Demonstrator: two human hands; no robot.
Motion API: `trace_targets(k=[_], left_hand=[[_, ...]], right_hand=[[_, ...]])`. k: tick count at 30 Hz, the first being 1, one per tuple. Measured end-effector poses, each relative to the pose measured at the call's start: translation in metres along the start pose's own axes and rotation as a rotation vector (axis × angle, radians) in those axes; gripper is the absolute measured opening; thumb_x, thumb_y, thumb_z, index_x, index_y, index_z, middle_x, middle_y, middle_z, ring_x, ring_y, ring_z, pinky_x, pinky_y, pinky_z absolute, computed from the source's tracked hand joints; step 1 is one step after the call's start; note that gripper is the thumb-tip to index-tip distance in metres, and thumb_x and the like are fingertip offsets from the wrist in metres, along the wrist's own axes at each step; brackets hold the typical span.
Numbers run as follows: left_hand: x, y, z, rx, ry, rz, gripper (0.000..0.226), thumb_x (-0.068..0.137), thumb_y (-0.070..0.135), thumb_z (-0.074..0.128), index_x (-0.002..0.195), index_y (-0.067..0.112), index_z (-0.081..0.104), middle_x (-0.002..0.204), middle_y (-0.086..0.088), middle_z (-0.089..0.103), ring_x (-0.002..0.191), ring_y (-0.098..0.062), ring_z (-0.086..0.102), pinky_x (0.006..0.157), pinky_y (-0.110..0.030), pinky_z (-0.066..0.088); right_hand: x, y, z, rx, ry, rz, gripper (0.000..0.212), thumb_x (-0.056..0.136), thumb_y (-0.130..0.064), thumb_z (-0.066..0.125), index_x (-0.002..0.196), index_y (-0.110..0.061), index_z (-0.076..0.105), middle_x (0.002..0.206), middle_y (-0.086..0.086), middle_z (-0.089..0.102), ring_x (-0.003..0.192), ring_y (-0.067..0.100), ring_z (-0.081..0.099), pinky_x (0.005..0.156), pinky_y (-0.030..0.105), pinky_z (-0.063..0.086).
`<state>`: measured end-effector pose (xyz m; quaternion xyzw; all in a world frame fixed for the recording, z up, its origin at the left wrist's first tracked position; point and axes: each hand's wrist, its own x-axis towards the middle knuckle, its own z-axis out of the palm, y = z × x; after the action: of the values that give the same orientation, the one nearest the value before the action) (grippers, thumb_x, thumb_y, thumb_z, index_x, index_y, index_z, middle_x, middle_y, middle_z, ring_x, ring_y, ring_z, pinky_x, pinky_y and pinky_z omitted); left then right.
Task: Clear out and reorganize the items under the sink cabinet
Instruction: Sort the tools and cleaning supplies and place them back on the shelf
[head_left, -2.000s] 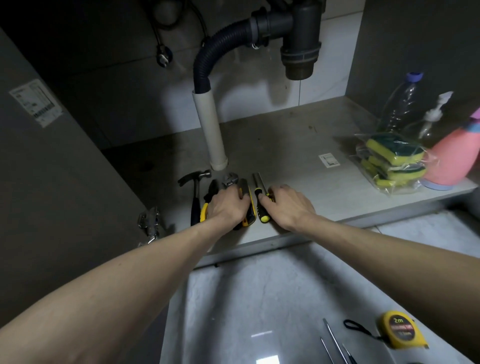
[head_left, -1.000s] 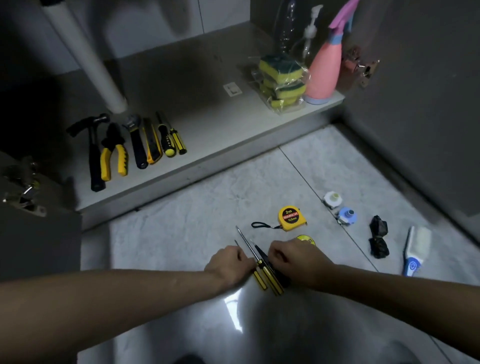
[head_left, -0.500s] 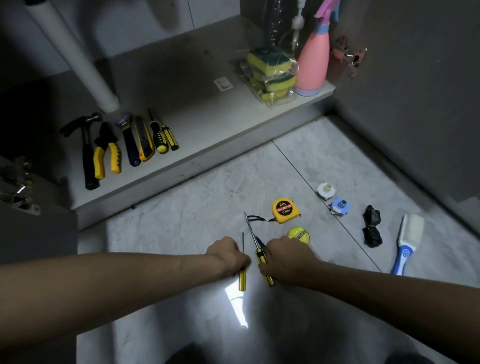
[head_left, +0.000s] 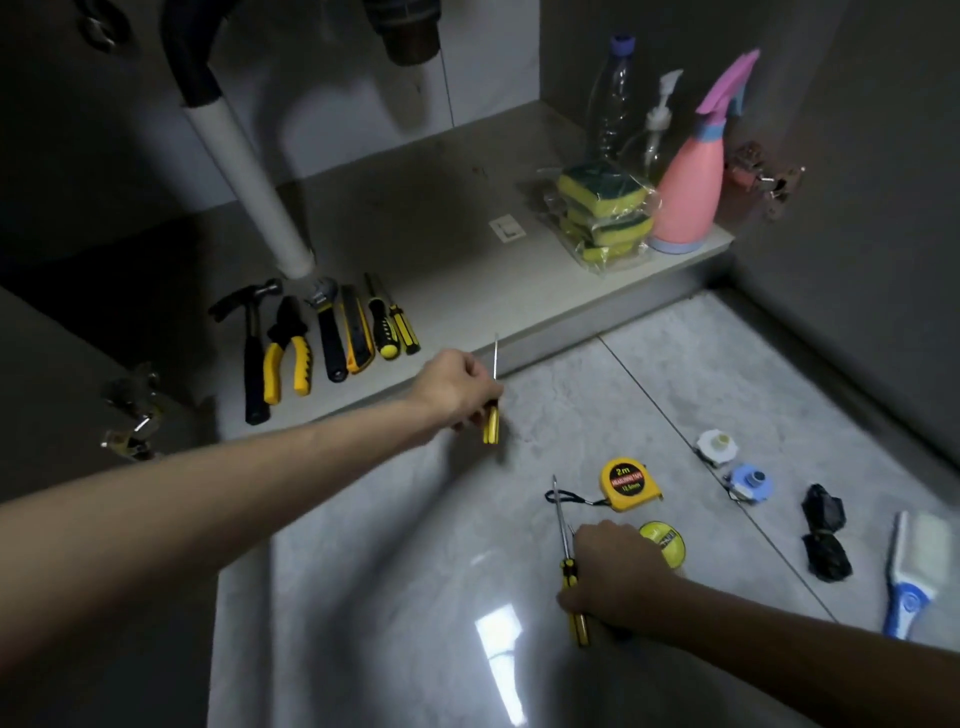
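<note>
My left hand (head_left: 457, 389) grips a small yellow-handled screwdriver (head_left: 491, 423), held just in front of the cabinet floor's (head_left: 467, 291) front edge with its blade pointing up. My right hand (head_left: 613, 571) rests on the tile floor, closed on a longer yellow-and-black screwdriver (head_left: 563, 540) that lies there. Lined up on the cabinet floor are a hammer (head_left: 252, 343), yellow pliers (head_left: 288, 353), a wrench (head_left: 327, 332), a utility knife (head_left: 354, 332) and two screwdrivers (head_left: 395, 325).
A white drain pipe (head_left: 249, 176) stands behind the tools. Packed sponges (head_left: 602, 208), a pink spray bottle (head_left: 691, 187), a pump bottle (head_left: 657, 124) and a clear bottle (head_left: 608, 104) fill the right corner. On the tiles lie a tape measure (head_left: 628, 483), a yellow disc (head_left: 662, 543), two small caps (head_left: 732, 462), black bags (head_left: 826, 540), a brush (head_left: 909, 566).
My left hand has lifted the small screwdriver off the tiles and carried it up toward the cabinet. My right hand has stayed on the long screwdriver. The view has tilted up.
</note>
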<state>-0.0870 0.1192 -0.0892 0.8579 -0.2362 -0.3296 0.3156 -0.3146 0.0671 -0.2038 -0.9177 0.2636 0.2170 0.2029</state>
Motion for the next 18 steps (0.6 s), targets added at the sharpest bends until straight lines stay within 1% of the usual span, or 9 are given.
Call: trace_targets(k=[2,4,6,8,11,12,14,16,18], left_hand=[[0.011,0.005,-0.004,-0.028,0.034,0.003,0.008,0.093,0.012,0.065,0.087,0.008,0.065,0.076,-0.013,0.069,0.062,-0.022,0.065,0.052,-0.031,0.050],[0.021,0.009,-0.005,-0.065,0.066,-0.011,0.010,0.092,0.012,0.065,0.082,0.010,0.065,0.072,-0.012,0.066,0.059,-0.024,0.062,0.054,-0.032,0.051],[0.030,0.014,-0.009,-0.074,0.098,-0.017,0.008,0.090,0.012,0.065,0.082,0.012,0.066,0.071,-0.011,0.065,0.054,-0.022,0.060,0.048,-0.025,0.048],[0.039,0.020,-0.015,-0.084,0.126,-0.008,0.007,0.089,0.010,0.062,0.083,0.011,0.065,0.068,-0.010,0.064,0.047,-0.017,0.058,0.038,-0.017,0.041],[0.051,0.027,-0.027,-0.138,0.176,0.004,0.019,0.089,0.011,0.062,0.071,0.014,0.058,0.060,-0.011,0.060,0.039,-0.016,0.053,0.039,-0.018,0.038],[0.054,0.029,-0.032,-0.134,0.193,0.011,0.019,0.089,0.013,0.063,0.071,0.014,0.059,0.060,-0.010,0.062,0.041,-0.017,0.056,0.041,-0.020,0.041],[0.060,0.031,-0.040,-0.099,0.230,0.037,0.015,0.087,0.016,0.066,0.073,0.013,0.064,0.055,-0.004,0.066,0.041,-0.012,0.059,0.039,-0.019,0.044],[0.065,0.030,-0.053,-0.055,0.268,0.069,0.017,0.087,0.018,0.067,0.072,0.012,0.069,0.053,0.000,0.068,0.040,-0.009,0.058,0.037,-0.018,0.042],[0.070,0.029,-0.068,0.036,0.289,0.098,0.022,0.087,0.020,0.068,0.067,0.011,0.072,0.061,-0.002,0.072,0.048,-0.011,0.061,0.043,-0.021,0.043]], right_hand=[[0.001,-0.003,-0.003,0.094,-0.038,0.066,0.041,0.067,-0.045,0.077,0.081,-0.022,0.046,0.085,-0.004,0.054,0.082,0.018,0.057,0.062,0.031,0.048],[0.003,-0.004,-0.009,0.192,-0.071,0.111,0.035,0.064,-0.039,0.080,0.080,-0.017,0.059,0.081,-0.001,0.065,0.080,0.019,0.065,0.065,0.033,0.056],[0.006,-0.005,-0.016,0.254,-0.077,0.105,0.032,0.066,-0.036,0.080,0.077,-0.008,0.070,0.075,0.004,0.071,0.076,0.021,0.070,0.065,0.032,0.057],[0.008,-0.008,-0.023,0.316,-0.036,0.093,0.031,0.070,-0.035,0.078,0.070,-0.004,0.071,0.069,0.009,0.070,0.069,0.021,0.067,0.062,0.031,0.054],[0.013,-0.012,-0.038,0.497,0.030,0.065,0.026,0.072,-0.026,0.075,0.067,-0.002,0.068,0.062,0.016,0.069,0.055,0.021,0.062,0.062,0.039,0.058],[0.015,-0.013,-0.045,0.596,0.034,0.048,0.019,0.073,-0.022,0.075,0.068,-0.006,0.066,0.056,0.011,0.067,0.050,0.020,0.062,0.057,0.040,0.058],[0.021,-0.015,-0.059,0.734,0.074,-0.013,0.015,0.073,-0.017,0.075,0.068,-0.014,0.062,0.048,-0.003,0.060,0.045,0.013,0.061,0.052,0.032,0.053],[0.031,-0.018,-0.076,0.741,0.179,-0.107,0.016,0.071,-0.020,0.074,0.068,-0.015,0.059,0.048,-0.011,0.053,0.046,0.004,0.048,0.056,0.025,0.045],[0.041,-0.024,-0.096,0.727,0.281,-0.193,0.017,0.070,-0.028,0.071,0.071,-0.017,0.058,0.051,-0.013,0.053,0.049,0.001,0.043,0.054,0.021,0.040]])
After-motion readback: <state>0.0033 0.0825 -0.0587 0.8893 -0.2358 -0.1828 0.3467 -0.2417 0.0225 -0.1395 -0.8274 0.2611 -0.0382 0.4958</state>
